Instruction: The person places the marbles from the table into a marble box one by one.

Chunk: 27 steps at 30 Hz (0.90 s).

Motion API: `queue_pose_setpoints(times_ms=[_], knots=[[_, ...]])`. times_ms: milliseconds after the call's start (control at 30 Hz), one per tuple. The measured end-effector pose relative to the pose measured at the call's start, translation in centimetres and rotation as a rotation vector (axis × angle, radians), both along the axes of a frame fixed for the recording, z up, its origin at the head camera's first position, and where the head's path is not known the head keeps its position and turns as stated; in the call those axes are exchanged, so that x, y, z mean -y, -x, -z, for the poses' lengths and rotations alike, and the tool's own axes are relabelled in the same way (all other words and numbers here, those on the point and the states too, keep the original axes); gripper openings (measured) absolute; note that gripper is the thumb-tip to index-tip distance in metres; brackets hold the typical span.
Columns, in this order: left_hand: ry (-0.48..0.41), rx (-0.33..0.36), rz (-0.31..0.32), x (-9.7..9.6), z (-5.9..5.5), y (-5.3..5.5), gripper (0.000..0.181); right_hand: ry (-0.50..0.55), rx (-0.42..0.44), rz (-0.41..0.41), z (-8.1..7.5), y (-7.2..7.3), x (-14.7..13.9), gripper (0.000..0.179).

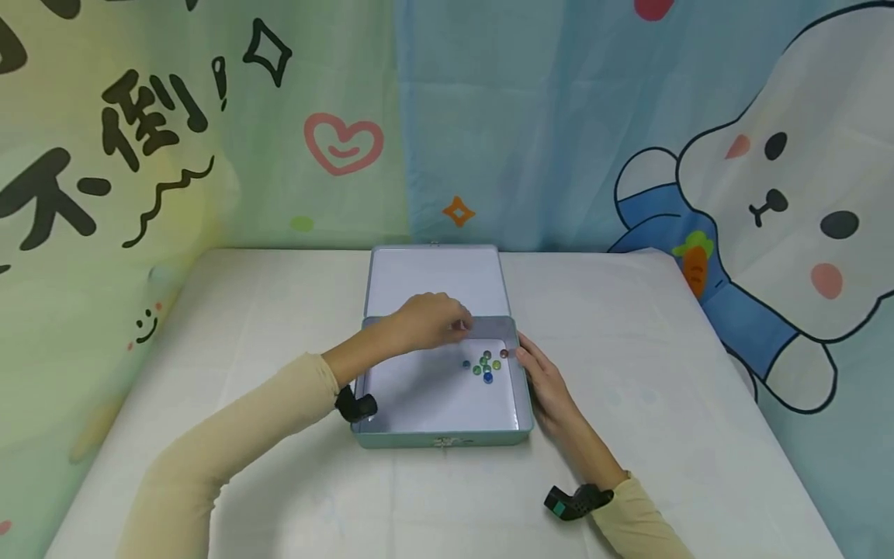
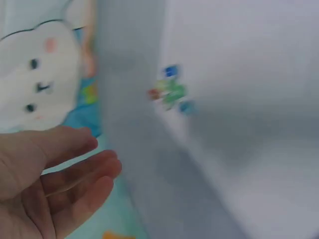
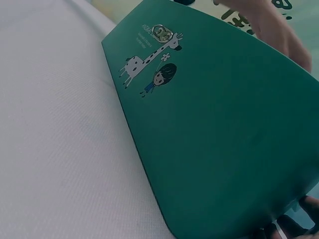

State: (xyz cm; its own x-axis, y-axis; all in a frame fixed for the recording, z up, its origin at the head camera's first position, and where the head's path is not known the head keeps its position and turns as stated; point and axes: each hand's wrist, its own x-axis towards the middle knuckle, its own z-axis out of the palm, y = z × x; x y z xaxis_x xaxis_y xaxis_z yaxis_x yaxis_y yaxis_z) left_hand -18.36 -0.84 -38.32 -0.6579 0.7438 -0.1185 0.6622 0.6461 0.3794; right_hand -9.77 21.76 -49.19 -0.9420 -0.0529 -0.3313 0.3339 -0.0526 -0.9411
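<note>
Black characters 不 (image 1: pixel 46 203) and 倒 (image 1: pixel 145 122) plus an exclamation mark (image 1: pixel 220 80) are showing on the cloth backdrop (image 1: pixel 335 70), while tiny pale lettering (image 3: pixel 145 36) on the side of the green box (image 3: pixel 214 124) is coming out too small to read.

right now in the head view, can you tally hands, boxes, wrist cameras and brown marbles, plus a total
Hands: 2 (left hand, right hand)
Boxes: 1 (tin box)
Wrist cameras: 2 (left camera, right camera)
Brown marbles: 1 (brown marble)
Total: 6, leaving out the other marbles, too small and bunched to count surely.
</note>
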Motion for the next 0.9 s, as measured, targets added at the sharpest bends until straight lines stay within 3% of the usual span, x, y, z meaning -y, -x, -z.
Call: queue_pose_setpoints(times_ms=[100,200,367,600,767,900], knots=[[-0.079,-0.019,-0.064,2.6,-1.8,-0.5,0.021,-0.003,0.007,0.007,0.1,0.0,0.0,0.055],[-0.155,-0.044,-0.147,5.8,-2.9,-0.8,0.02,-0.002,0.011,0.017,0.2,0.1,0.0,0.055],[-0.239,-0.056,-0.289,11.3,-2.8,-1.6,0.021,-0.001,0.007,0.022,0.3,0.2,0.0,0.055],[-0.252,0.013,-0.493,17.8,0.4,-4.1,0.023,-0.001,0.01,0.01,0.1,0.4,0.1,0.055],[-0.268,0.048,-0.566,20.5,3.4,-5.7,0.024,-0.006,0.002,0.009,0.1,0.4,-0.1,0.058],[-0.292,0.093,-0.606,21.6,5.5,-6.6,0.023,-0.015,0.001,0.006,0.3,0.3,0.0,0.059]])
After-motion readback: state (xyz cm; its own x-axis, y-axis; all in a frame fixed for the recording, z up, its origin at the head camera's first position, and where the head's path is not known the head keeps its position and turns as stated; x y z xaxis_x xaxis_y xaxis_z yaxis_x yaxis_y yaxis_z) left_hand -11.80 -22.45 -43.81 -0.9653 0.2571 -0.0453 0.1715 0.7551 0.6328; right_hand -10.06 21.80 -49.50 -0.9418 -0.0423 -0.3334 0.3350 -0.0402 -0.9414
